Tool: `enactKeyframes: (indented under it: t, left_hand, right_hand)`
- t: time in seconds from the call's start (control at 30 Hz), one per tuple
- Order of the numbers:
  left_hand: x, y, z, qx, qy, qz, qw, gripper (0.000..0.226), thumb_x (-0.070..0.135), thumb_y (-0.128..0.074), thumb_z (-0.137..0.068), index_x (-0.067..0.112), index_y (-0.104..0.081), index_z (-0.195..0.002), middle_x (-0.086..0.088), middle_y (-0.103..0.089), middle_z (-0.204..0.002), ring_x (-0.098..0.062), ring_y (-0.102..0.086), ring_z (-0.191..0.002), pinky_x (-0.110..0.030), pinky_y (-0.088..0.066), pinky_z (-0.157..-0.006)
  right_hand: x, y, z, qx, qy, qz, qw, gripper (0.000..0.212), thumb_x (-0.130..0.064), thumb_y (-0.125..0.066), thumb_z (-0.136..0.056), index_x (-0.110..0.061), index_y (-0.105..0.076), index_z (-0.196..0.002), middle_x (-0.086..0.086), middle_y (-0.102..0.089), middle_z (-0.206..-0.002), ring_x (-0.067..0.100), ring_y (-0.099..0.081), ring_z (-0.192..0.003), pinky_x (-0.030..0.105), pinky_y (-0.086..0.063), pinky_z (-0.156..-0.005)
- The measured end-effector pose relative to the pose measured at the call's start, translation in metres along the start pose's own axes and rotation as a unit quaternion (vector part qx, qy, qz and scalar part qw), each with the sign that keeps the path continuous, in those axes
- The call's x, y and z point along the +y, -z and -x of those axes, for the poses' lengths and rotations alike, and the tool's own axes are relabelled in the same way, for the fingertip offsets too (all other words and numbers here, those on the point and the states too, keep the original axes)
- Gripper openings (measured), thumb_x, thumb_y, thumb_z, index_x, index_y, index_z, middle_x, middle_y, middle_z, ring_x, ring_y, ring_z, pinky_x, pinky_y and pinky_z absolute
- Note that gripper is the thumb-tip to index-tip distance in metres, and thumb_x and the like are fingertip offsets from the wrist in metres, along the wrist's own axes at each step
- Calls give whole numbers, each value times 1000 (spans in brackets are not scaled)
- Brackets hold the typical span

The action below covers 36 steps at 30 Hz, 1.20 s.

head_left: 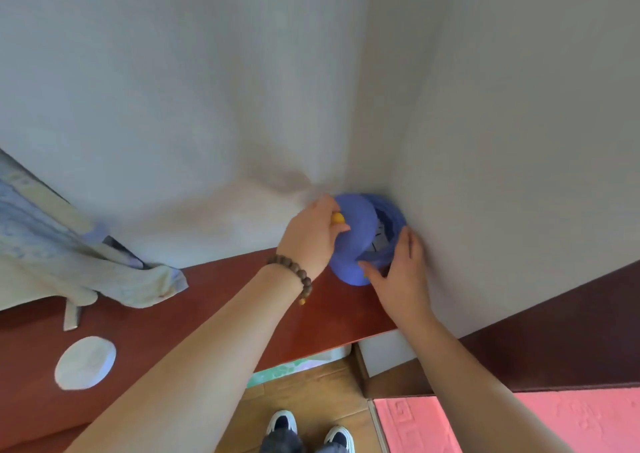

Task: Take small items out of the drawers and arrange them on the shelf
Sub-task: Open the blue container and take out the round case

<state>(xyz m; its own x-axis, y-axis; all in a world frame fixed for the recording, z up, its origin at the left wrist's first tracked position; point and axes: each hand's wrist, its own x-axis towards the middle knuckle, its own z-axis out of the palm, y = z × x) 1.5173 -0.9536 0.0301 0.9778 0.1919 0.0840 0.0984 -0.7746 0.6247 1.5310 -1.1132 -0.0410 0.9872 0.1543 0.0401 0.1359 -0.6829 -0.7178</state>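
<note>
A round blue plastic clock [360, 241] with small yellow parts stands in the corner where two white walls meet, on the red-brown wooden shelf top [214, 300]. Part of its white dial shows on the right side. My left hand [313, 236], with a wooden bead bracelet on the wrist, grips the clock's upper left side by a yellow knob. My right hand [400, 269] holds its lower right edge, with the fingers wrapped around the blue rim. Both arms reach forward over the shelf.
A crumpled pale cloth [83, 262] lies on the shelf at the left, over a framed object. A white round lid-like disc [85, 362] sits near the shelf's front left. Below are a wooden floor, my shoes [311, 428] and a pink mat [485, 421].
</note>
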Motion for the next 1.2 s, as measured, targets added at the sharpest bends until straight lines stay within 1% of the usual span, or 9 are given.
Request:
enactKeyframes:
  t: [0.1,0.17,0.33,0.43,0.6,0.9,0.97,1.1,1.2]
  left_hand:
    - [21,-15,-21,-57,-38,-69,995,26,19,-49,-97,2,-48,-116,-15,-61,-111,-33,-57,-100,-33,-40,-77]
    - [25,-24,-30,-74,-63,-114,989,25,21,-48,-97,2,-47,-114,-15,-60,-110,-33,-58,-99,-31,-37,-72]
    - [16,-39,-41,-79,-66,-167,980,24,25,-48,-97,4,-48,-110,-14,-58,-113,-33,-58,-101,-36,-41,-73]
    - [11,-45,-42,-68,-64,-156,983,27,27,-49,-96,5,-49,-111,-14,-58,-113,-32,-57,-101,-37,-42,-72]
    - [8,-54,-43,-52,-59,-95,992,26,27,-50,-95,6,-51,-112,-12,-58,-113,-31,-55,-102,-34,-39,-72]
    - [1,-61,-43,-33,-63,-55,996,23,28,-55,-92,9,-55,-105,-9,-60,-106,-28,-54,-100,-39,-46,-76]
    - [0,-61,-44,-41,-63,-48,996,24,27,-55,-92,8,-55,-106,-9,-60,-106,-28,-54,-101,-38,-46,-78]
    - [0,-57,-40,-73,-58,-55,994,47,33,-56,-91,11,-46,-131,-8,-52,-131,-28,-48,-120,-38,-43,-96]
    - [-7,-46,-29,-39,-55,-70,995,56,40,-54,-90,13,-41,-138,-7,-48,-138,-27,-45,-125,-39,-39,-102]
  right_hand:
    - [6,2,-6,8,3,-15,1000,96,-32,-80,-71,0,-28,-145,16,-35,-145,27,-36,-134,33,-36,-107]
    - [8,4,-8,11,6,-16,1000,89,-30,-81,-70,-3,-35,-141,13,-41,-139,23,-41,-129,26,-37,-101]
    - [7,2,-10,9,-9,-9,1000,84,-29,-81,-70,1,-39,-136,13,-41,-137,25,-44,-125,29,-39,-99]
    - [6,1,-10,7,-32,-41,999,92,-33,-82,-70,1,-34,-141,12,-36,-143,24,-40,-131,33,-39,-105]
    - [4,-3,-8,19,-37,-47,998,95,-35,-80,-71,-3,-29,-144,10,-33,-147,23,-38,-133,37,-40,-107]
    - [3,-1,-7,14,-41,-39,998,96,-35,-79,-73,-3,-26,-146,8,-31,-148,20,-36,-134,27,-38,-106]
    - [2,-1,-7,15,-40,-38,998,96,-35,-79,-72,-3,-27,-146,8,-32,-147,20,-38,-133,29,-40,-106]
    - [-1,0,-6,10,-42,-30,999,95,-35,-79,-74,-1,-26,-146,10,-30,-149,22,-35,-135,29,-37,-107]
    - [-6,0,0,14,-27,2,1000,92,-34,-74,-79,-1,-22,-147,13,-24,-153,24,-28,-140,28,-30,-110]
